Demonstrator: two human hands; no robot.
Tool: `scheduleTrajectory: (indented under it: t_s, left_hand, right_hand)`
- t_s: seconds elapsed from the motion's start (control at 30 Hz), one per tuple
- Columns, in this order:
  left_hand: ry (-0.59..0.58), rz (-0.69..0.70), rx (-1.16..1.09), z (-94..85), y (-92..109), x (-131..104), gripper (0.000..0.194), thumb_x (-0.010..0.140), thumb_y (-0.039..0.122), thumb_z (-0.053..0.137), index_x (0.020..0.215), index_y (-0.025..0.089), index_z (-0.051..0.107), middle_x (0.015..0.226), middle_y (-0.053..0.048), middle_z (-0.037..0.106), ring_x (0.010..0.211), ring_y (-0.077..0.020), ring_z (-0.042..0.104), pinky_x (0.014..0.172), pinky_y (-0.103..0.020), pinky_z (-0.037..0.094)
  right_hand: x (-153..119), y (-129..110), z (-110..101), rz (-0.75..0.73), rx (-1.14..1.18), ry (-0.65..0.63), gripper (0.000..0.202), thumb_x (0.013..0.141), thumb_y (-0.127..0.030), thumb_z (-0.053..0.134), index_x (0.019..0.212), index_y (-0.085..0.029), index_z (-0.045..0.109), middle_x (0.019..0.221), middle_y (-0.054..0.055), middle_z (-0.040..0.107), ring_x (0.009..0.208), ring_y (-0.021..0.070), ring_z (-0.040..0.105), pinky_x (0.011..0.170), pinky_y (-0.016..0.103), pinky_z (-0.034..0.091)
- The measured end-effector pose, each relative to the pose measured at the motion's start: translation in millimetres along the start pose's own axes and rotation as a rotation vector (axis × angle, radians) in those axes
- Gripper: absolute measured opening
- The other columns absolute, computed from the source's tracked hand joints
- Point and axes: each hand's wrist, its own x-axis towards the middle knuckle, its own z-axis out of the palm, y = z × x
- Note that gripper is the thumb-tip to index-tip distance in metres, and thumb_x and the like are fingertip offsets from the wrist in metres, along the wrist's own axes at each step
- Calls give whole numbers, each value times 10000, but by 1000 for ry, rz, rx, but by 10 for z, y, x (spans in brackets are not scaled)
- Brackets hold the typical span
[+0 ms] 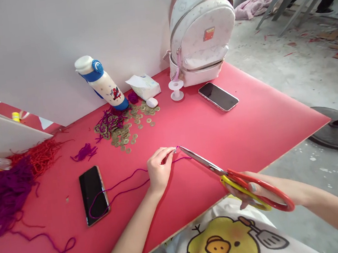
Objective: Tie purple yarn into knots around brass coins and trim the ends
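My left hand (159, 169) pinches a thin purple cord (136, 172) near the middle of the red table. The cord trails left in a loop across a black phone (94, 195), and a short bit of it pokes out past my fingertips. In my right hand (251, 192) are scissors (257, 189) with red and yellow handles. Their long metal blades look closed or nearly so, with the tips right at the cord by my left fingertips. Whether the blades touch the cord, I cannot tell.
Brass coins (123, 136) and purple cord pieces lie behind my left hand, near a tilted bottle (102, 83) and a tissue pack (144, 86). A white spool (176, 90), another phone (218, 96) and a backpack (202, 32) stand further right. Purple yarn (7, 191) piles up left.
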Motion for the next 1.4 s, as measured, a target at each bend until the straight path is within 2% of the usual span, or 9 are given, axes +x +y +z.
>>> scheduleTrajectory:
  t_s: [0.13, 0.3, 0.5, 0.67, 0.87, 1.0, 1.17, 1.4]
  left_hand:
    - [3, 12, -6, -1, -1, -1, 127, 921, 212, 637, 888, 212, 760, 818, -38, 756, 728, -158, 705, 706, -261, 561]
    - [0, 25, -16, -3, 2, -2, 109, 911, 182, 651, 886, 201, 755, 812, -33, 747, 721, -148, 697, 691, -244, 552]
    - [-11, 48, -26, -7, -11, -10, 121, 921, 184, 638, 892, 206, 754, 813, -34, 741, 733, -151, 697, 699, -246, 549]
    - [-18, 44, -31, -5, -18, -14, 128, 929, 199, 630, 895, 211, 753, 816, -38, 740, 739, -154, 695, 704, -254, 552]
    - [-23, 32, -44, -9, -12, -9, 137, 933, 222, 625, 902, 218, 758, 815, -39, 738, 733, -158, 695, 695, -258, 553]
    - [-24, 31, -40, -11, -18, -10, 132, 931, 211, 628, 899, 217, 756, 817, -37, 735, 738, -156, 693, 703, -256, 553]
    - [-21, 43, -31, -6, -22, -11, 129, 925, 185, 629, 891, 208, 751, 815, -37, 737, 742, -155, 693, 707, -255, 552]
    - [-18, 40, -29, -5, -11, -4, 142, 932, 214, 620, 887, 211, 755, 812, -40, 744, 738, -160, 701, 706, -265, 562]
  right_hand:
    - [22, -95, 48, 56, 30, -5, 630, 760, -792, 583, 911, -181, 600, 850, 33, 478, 770, 208, 613, 837, 464, 606]
    - [34, -162, 82, 68, 56, 4, 517, 776, -701, 631, 836, -193, 554, 783, 4, 448, 724, 187, 584, 826, 439, 605]
    - [44, -186, 80, 79, 40, 32, 522, 763, -703, 643, 837, -191, 578, 830, 27, 487, 761, 202, 612, 822, 440, 612]
    - [29, -127, 55, 58, 23, 35, 550, 772, -721, 624, 906, -188, 614, 888, 51, 515, 810, 228, 626, 834, 448, 613]
    - [-4, -65, 49, 169, -24, 106, 730, 742, -803, 591, 1094, -163, 585, 913, 73, 554, 834, 264, 665, 849, 477, 613]
    - [1, -60, 59, 107, -25, 111, 688, 805, -796, 521, 1101, -178, 585, 989, 104, 578, 972, 299, 674, 821, 451, 633]
    - [-14, -89, 83, 82, -35, 142, 661, 824, -786, 507, 1065, -180, 617, 951, 91, 612, 791, 246, 709, 766, 426, 659]
    - [1, -59, 89, 44, -4, 151, 677, 831, -761, 528, 1112, -154, 633, 854, 70, 597, 728, 233, 697, 715, 424, 667]
